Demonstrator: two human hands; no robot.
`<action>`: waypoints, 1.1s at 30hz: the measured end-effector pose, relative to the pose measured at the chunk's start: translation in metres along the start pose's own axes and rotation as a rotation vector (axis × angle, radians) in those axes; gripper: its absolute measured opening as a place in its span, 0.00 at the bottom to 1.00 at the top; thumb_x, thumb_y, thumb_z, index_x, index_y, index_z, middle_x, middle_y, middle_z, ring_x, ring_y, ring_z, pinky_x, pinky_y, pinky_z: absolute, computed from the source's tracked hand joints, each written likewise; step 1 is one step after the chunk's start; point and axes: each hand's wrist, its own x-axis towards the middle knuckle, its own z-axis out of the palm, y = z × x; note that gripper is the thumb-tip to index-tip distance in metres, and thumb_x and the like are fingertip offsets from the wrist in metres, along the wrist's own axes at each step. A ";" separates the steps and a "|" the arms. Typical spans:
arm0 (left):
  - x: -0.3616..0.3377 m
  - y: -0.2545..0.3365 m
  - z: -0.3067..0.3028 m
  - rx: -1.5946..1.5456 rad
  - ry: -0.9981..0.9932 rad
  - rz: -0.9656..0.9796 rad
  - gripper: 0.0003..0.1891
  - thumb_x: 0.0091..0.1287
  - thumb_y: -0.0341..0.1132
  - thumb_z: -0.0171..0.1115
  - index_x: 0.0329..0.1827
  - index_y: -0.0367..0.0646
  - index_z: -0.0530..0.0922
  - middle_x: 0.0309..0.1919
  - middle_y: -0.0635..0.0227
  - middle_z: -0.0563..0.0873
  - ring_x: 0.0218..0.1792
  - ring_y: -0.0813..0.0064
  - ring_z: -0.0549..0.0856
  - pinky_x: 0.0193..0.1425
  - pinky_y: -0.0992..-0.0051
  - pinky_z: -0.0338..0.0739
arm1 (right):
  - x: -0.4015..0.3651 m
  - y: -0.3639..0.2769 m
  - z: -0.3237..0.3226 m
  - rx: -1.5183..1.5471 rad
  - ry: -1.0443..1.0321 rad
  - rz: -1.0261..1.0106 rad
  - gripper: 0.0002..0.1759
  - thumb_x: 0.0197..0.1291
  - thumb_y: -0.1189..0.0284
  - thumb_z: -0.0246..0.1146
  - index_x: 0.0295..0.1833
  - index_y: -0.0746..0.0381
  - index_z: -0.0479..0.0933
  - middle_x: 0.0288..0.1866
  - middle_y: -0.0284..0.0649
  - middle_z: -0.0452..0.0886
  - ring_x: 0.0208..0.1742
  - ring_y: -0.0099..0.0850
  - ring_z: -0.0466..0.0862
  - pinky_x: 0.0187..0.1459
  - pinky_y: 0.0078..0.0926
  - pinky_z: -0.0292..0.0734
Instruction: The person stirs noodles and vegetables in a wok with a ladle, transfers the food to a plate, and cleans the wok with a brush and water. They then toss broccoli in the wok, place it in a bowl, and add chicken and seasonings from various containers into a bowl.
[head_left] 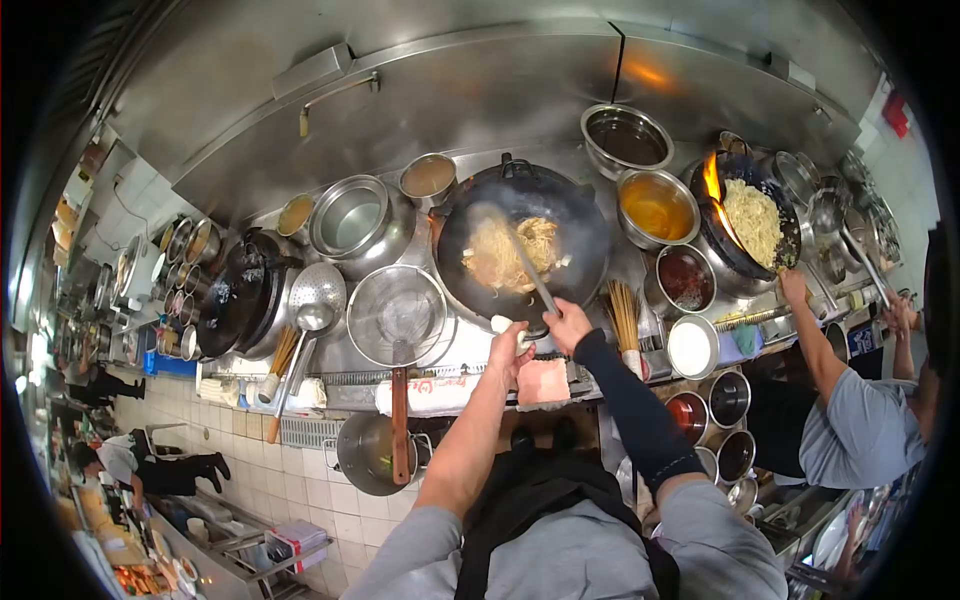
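Observation:
A large black wok (585, 235) with noodles (538, 243) in it sits in front of me, steam rising from the food. My right hand (569, 326) is closed round the handle of a metal ladle (536, 270), whose blurred head is among the noodles. My left hand (509, 350) grips a white cloth (503, 325) at the wok's near rim. A pink folded cloth (543, 382) lies just below my hands on the counter edge.
Left of the wok are a mesh strainer (397, 315), a perforated ladle (317, 292) and a steel pot (350, 217). Bowls of oil (657, 207) and sauce (686, 278) stand right. A co-worker (860, 410) holds another wok (706, 200) with flames.

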 end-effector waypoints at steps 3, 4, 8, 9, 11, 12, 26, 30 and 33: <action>0.009 0.007 -0.006 -0.099 -0.063 -0.104 0.12 0.67 0.37 0.69 0.46 0.45 0.77 0.34 0.67 0.83 0.27 0.72 0.84 0.26 0.77 0.80 | -0.066 0.008 -0.037 -0.506 -0.028 -0.215 0.20 0.65 0.72 0.59 0.63 0.58 0.75 0.40 0.60 0.85 0.45 0.63 0.83 0.46 0.57 0.78; 0.017 0.008 -0.005 -0.044 -0.061 -0.099 0.11 0.67 0.36 0.69 0.45 0.44 0.77 0.33 0.67 0.82 0.27 0.71 0.83 0.26 0.77 0.79 | -0.086 0.011 -0.056 -0.720 -0.111 -0.089 0.24 0.67 0.71 0.57 0.68 0.56 0.71 0.40 0.59 0.85 0.44 0.62 0.85 0.46 0.59 0.79; 0.008 -0.020 -0.006 -0.098 -0.004 0.025 0.08 0.68 0.34 0.65 0.43 0.43 0.76 0.31 0.66 0.82 0.26 0.71 0.82 0.24 0.79 0.74 | -0.161 0.046 -0.081 -0.678 -0.010 -0.130 0.26 0.70 0.69 0.59 0.72 0.59 0.70 0.43 0.57 0.86 0.42 0.57 0.87 0.45 0.53 0.81; -0.006 -0.025 0.002 -0.178 0.011 0.092 0.07 0.68 0.33 0.64 0.43 0.43 0.75 0.31 0.66 0.81 0.26 0.71 0.82 0.23 0.80 0.73 | -0.179 0.031 -0.083 -0.649 0.007 -0.105 0.27 0.70 0.69 0.60 0.73 0.60 0.70 0.42 0.56 0.86 0.41 0.55 0.87 0.44 0.50 0.82; -0.060 -0.017 0.014 -0.208 -0.069 -0.018 0.06 0.69 0.31 0.61 0.45 0.41 0.75 0.32 0.65 0.81 0.25 0.71 0.81 0.21 0.81 0.69 | -0.200 0.039 -0.085 -0.251 -0.029 -0.246 0.29 0.70 0.69 0.64 0.74 0.61 0.69 0.41 0.54 0.87 0.32 0.50 0.86 0.39 0.49 0.81; -0.091 -0.007 0.023 -0.216 -0.064 -0.061 0.06 0.70 0.31 0.61 0.45 0.41 0.74 0.32 0.65 0.80 0.25 0.71 0.81 0.20 0.81 0.69 | -0.213 -0.019 -0.102 0.020 -0.211 0.058 0.26 0.73 0.70 0.63 0.73 0.62 0.70 0.34 0.44 0.82 0.23 0.36 0.78 0.28 0.38 0.75; -0.113 -0.099 -0.032 0.151 0.043 -0.013 0.07 0.72 0.33 0.57 0.39 0.37 0.76 0.23 0.65 0.78 0.15 0.73 0.78 0.13 0.75 0.66 | -0.191 -0.044 -0.077 -0.217 0.049 -0.174 0.24 0.70 0.74 0.63 0.70 0.63 0.74 0.36 0.44 0.84 0.34 0.35 0.84 0.39 0.30 0.80; -0.127 -0.029 0.007 -0.085 -0.026 0.002 0.07 0.72 0.35 0.60 0.42 0.40 0.74 0.26 0.62 0.80 0.20 0.73 0.80 0.15 0.79 0.65 | -0.217 -0.122 -0.128 0.099 -0.322 0.273 0.20 0.73 0.72 0.62 0.68 0.60 0.76 0.22 0.34 0.73 0.20 0.18 0.75 0.23 0.19 0.68; -0.081 -0.008 0.016 -0.110 0.003 0.137 0.09 0.71 0.37 0.63 0.41 0.42 0.74 0.26 0.65 0.80 0.20 0.74 0.79 0.16 0.79 0.63 | -0.195 -0.132 -0.123 -0.141 -0.382 0.351 0.19 0.73 0.71 0.62 0.66 0.62 0.77 0.22 0.37 0.75 0.21 0.22 0.79 0.24 0.26 0.73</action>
